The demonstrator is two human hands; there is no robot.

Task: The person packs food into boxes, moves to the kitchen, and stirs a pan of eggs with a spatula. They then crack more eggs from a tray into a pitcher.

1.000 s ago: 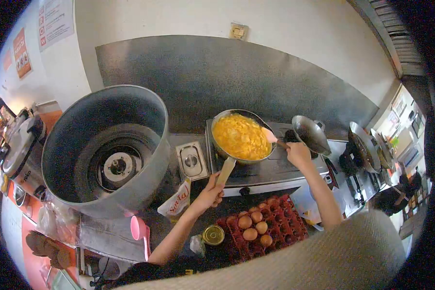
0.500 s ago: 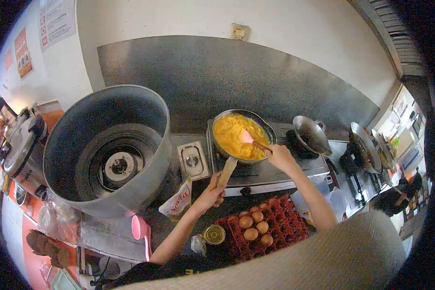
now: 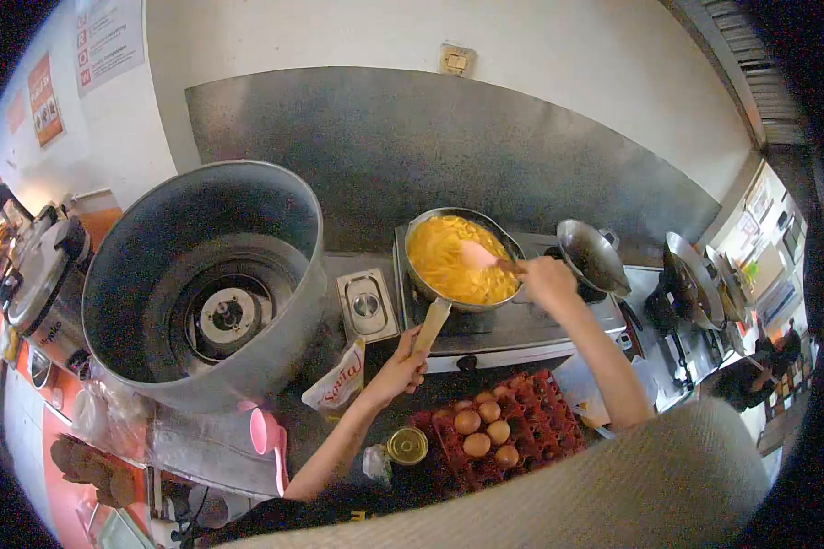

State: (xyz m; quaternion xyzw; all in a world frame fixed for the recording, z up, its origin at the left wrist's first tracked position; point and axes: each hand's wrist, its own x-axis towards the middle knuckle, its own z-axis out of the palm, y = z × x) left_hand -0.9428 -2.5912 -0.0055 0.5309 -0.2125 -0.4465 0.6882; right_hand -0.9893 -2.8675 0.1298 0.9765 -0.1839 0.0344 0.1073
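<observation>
Pan (image 3: 419, 285) full of yellow scrambled egg (image 3: 449, 261) sat on the steel stove (image 3: 531, 322), a bit right of the frame's centre. Its long axis ran on a diagonal: bowl toward the upper right, pale handle pointing down and left toward the bottom middle. The left hand (image 3: 401, 364) was wrapped tight around the end of that handle. The right hand (image 3: 547, 279), just right of the pan's rim, was clenched on the handle of a pink spatula (image 3: 478, 255). The spatula lay roughly level, with its blade pointing left and resting on the egg.

Biggest thing around was a huge grey metal drum (image 3: 206, 274) filling the left half, tilted toward the camera with a round hub in its bottom. A rice cooker (image 3: 44, 274) stood at the far left edge; its lettering was cut off, so I couldn't read it. A red egg tray (image 3: 545, 416) lay below the stove at lower centre, with a handful of brown eggs (image 3: 476, 446) at its left end. Two or three empty woks (image 3: 590, 254) stood in a row to the right of the pan.

A white bag (image 3: 339, 384) with red script, something like "Sovia", leaned just left of the left wrist. A small lidded steel tub (image 3: 366, 304) sat between drum and pan. A pink scoop (image 3: 265, 435) and a gold-topped can (image 3: 406, 446) were near the bottom. The posters (image 3: 105, 37) at the upper left had red and black print that was too small to read.
</observation>
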